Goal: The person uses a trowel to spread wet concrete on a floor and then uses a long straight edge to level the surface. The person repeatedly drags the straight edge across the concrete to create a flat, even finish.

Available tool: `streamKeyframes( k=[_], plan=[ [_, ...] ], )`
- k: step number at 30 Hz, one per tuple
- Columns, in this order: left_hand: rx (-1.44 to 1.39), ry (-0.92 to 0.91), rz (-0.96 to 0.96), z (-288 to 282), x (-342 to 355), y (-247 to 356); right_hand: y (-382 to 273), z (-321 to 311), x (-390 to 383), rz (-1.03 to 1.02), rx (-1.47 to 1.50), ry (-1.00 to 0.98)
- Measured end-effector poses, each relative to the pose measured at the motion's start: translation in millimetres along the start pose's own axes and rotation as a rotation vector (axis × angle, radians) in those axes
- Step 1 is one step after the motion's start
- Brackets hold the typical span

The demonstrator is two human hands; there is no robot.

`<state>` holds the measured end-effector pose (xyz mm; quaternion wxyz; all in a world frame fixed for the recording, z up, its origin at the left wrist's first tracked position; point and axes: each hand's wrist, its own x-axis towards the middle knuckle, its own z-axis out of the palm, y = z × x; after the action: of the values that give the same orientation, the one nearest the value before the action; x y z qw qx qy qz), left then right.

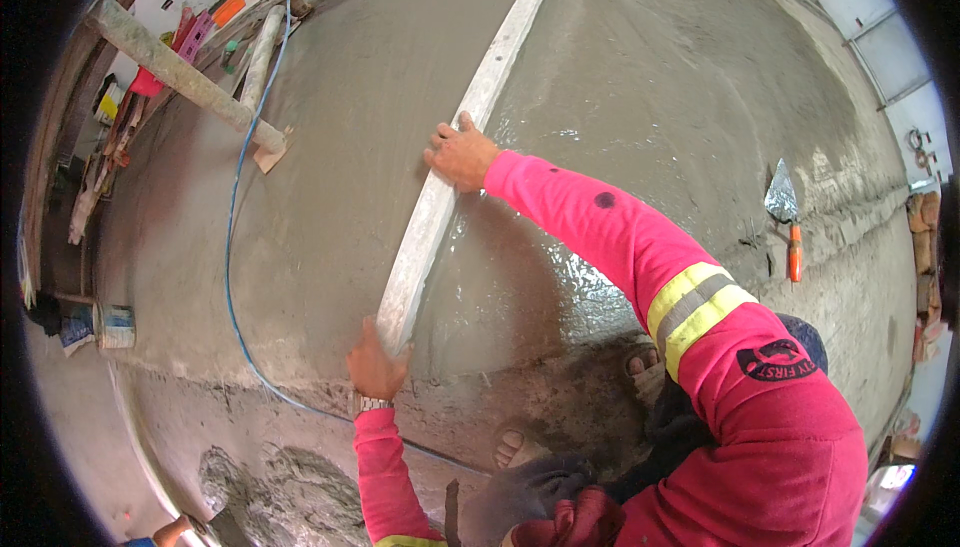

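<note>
A long, pale straightedge bar (508, 47) lies diagonally across wet grey screed (650, 97). My right hand (460, 155), at the end of a pink sleeve with reflective bands, grips the bar partway along. My left hand (378, 357), with a metal watch at the wrist, holds its near end. The screed glistens right of the bar. A trowel (782, 197) with an orange handle lies to the right. My sandalled feet show below my right arm, beside the screed's near edge.
A blue hose (236, 207) curves along the left, near wooden poles (185, 77) and scattered tools and scraps. A wet mortar heap (280, 487) lies on the lower floor at bottom left. Another person's hand (172, 531) shows at the bottom-left edge. Walls rise at upper right.
</note>
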<state>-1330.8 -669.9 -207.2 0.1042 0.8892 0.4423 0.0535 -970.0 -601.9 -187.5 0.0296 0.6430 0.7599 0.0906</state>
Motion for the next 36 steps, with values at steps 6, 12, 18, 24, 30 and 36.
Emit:
streamKeyframes(
  k=[6, 12, 18, 24, 30, 36],
  plan=[
    [-0.014, 0.025, -0.002, 3.9, -4.1, -5.2, -1.9, -4.0, -2.1, -0.011, 0.003, 0.003],
    [0.027, -0.03, -0.05, 0.2, -3.7, -0.1, -2.1, -4.7, -4.1, -0.006, 0.015, -0.053],
    [0.0, 0.008, 0.008, 1.1, -3.7, -5.7, -3.3, -7.7, -5.4, -0.007, 0.021, -0.074],
    [0.051, 0.051, 0.072, 4.5, -6.4, -12.2, -2.5, -8.0, -7.6, -0.013, 0.014, -0.061],
    [0.019, 0.031, 0.075, 3.2, -5.2, -10.2, -2.7, -8.1, -9.6, -0.011, 0.041, -0.083],
    [-0.014, 0.009, 0.07, -0.6, -5.2, -9.7, -2.2, -9.0, -11.5, -0.025, 0.043, -0.113]
  ],
)
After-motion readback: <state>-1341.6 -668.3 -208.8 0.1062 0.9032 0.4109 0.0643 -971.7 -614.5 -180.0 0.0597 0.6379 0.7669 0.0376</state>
